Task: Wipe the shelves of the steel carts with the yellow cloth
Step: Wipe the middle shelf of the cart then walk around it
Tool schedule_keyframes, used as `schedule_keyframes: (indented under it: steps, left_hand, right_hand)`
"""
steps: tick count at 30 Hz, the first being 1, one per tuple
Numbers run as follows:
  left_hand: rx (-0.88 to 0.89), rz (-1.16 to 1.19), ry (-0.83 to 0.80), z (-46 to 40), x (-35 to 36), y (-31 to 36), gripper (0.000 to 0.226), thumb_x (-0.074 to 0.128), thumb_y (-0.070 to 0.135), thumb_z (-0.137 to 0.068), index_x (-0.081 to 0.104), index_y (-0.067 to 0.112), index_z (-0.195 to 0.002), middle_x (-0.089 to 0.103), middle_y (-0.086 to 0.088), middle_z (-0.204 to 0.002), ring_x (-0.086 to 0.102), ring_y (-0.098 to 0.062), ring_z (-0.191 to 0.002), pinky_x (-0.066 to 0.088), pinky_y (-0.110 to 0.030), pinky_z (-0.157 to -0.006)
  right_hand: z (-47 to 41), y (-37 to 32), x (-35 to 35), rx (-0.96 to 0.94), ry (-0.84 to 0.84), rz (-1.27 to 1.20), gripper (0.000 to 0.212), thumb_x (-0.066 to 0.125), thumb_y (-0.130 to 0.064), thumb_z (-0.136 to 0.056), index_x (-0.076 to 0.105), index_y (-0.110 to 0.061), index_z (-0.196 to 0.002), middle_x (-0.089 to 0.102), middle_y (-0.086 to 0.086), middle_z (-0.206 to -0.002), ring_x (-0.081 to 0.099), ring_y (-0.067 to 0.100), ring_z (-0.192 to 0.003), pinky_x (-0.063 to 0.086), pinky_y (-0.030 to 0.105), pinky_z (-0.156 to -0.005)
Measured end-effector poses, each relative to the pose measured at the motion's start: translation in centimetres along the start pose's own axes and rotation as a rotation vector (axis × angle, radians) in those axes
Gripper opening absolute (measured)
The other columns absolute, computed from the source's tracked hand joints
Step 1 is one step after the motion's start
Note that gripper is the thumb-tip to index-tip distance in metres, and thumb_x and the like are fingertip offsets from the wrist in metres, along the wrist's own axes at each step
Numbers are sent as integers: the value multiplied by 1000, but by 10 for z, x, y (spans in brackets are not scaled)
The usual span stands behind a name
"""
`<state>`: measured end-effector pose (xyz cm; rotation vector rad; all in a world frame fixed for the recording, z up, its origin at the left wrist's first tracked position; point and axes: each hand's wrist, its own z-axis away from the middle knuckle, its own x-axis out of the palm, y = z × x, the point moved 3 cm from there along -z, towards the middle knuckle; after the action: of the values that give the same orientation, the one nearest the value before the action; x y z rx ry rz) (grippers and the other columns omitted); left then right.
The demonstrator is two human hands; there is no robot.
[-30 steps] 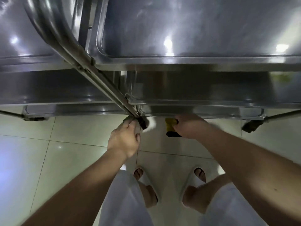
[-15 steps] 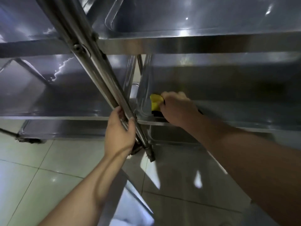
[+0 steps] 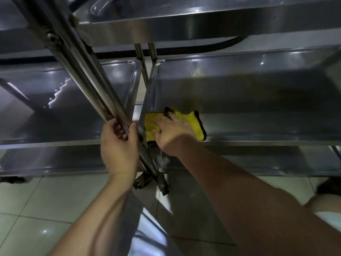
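Right hand (image 3: pixel 173 131), centre of frame: fingers extended flat, palm pressing the yellow cloth (image 3: pixel 195 122) onto the near left corner of the middle shelf (image 3: pixel 258 111) of the right-hand steel cart; nothing is gripped, the cloth is merely held down. The cloth, black-edged and folded, lies against the shelf's left rim. The forearm enters from the lower right and reaches forward and up under the top shelf (image 3: pixel 203 23).

Left hand (image 3: pixel 119 146), just left of centre: fingers and thumb wrapped around the paired upright posts (image 3: pixel 86 74) where the two carts meet, apparently to steady the person or the cart; its forearm rises from the bottom edge.

Progress, as a judgement: the wipe on this shelf appears to be at its beginning, since the cloth sits in one corner and the broad surface toward the right of frame lies uncovered. The neighbouring cart's middle shelf (image 3: pixel 55 108), left of frame, shows a bright streak, possibly moisture. The bottom shelves (image 3: pixel 55 161) also likely remain; which surfaces are already clean cannot be determined.
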<state>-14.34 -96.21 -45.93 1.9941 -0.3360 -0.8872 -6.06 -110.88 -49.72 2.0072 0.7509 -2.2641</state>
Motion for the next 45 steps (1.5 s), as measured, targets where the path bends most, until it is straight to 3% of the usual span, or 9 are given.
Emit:
schedule_keyframes:
  steps: [3,6,12,16,23,26,31,39,45]
  left_hand:
    - [47,-32,-8,-1,2,-3,39,71,44,-94,59,22,-123,69,2,-110,68,-14,-93,56,-39,-85]
    - [72,-70,-7,-1,4,-5,41,71,42,-95,59,16,-125,67,-4,-115,66,-21,-100,51,-34,-87]
    - [78,-104,-19,-1,6,-6,47,72,34,-96,58,5,-131,65,-10,-117,58,-12,-99,35,-13,-83]
    - [95,-101,-15,-3,6,-8,47,73,34,-95,58,4,-129,64,-9,-116,55,-9,-98,34,-13,-84]
    - [103,-67,-27,-3,7,-10,49,70,40,-95,57,9,-131,65,-5,-117,64,-18,-98,46,-18,-79]
    - [126,-72,-30,-5,7,-13,51,67,46,-97,55,10,-131,64,-6,-118,65,-26,-103,56,-44,-87]
    - [131,-69,-29,-4,6,-13,54,62,53,-95,54,13,-130,65,-4,-119,65,-26,-107,55,-52,-91]
    - [89,-51,-26,0,9,-11,42,67,44,-97,54,16,-127,64,-4,-118,64,-23,-103,54,-45,-88]
    - [103,-61,-35,0,9,-8,39,68,37,-98,54,13,-125,63,-7,-117,62,-22,-102,49,-36,-84]
  right_hand:
    - [12,63,-14,177,86,42,58,33,-52,-102,42,-30,-155,35,-6,-166,25,26,-155,25,48,-122]
    - [31,158,-39,405,164,80,62,32,-52,-99,42,-29,-155,35,-4,-166,25,29,-155,30,48,-121]
    - [28,236,-67,804,28,66,73,15,-55,-102,10,-23,-166,2,-1,-174,0,32,-160,11,50,-128]
    - [-36,178,-53,652,25,14,70,23,-52,-103,16,-19,-165,7,2,-174,3,38,-159,11,57,-126]
    - [-88,3,-17,90,-78,30,63,34,-48,-106,23,-28,-164,15,-5,-173,8,27,-159,9,54,-127]
    - [-84,3,-21,-33,-84,34,61,32,-50,-107,21,-33,-165,13,-9,-173,6,22,-160,7,49,-127]
    - [-66,109,-45,186,79,59,59,34,-54,-98,43,-30,-152,39,1,-163,28,30,-152,29,53,-119]
    - [29,333,-91,830,125,57,76,20,-59,-101,18,-19,-165,10,3,-174,10,33,-159,17,57,-126]
    - [3,215,-72,690,76,17,63,27,-49,-105,26,-20,-161,16,2,-172,12,35,-157,22,60,-122]
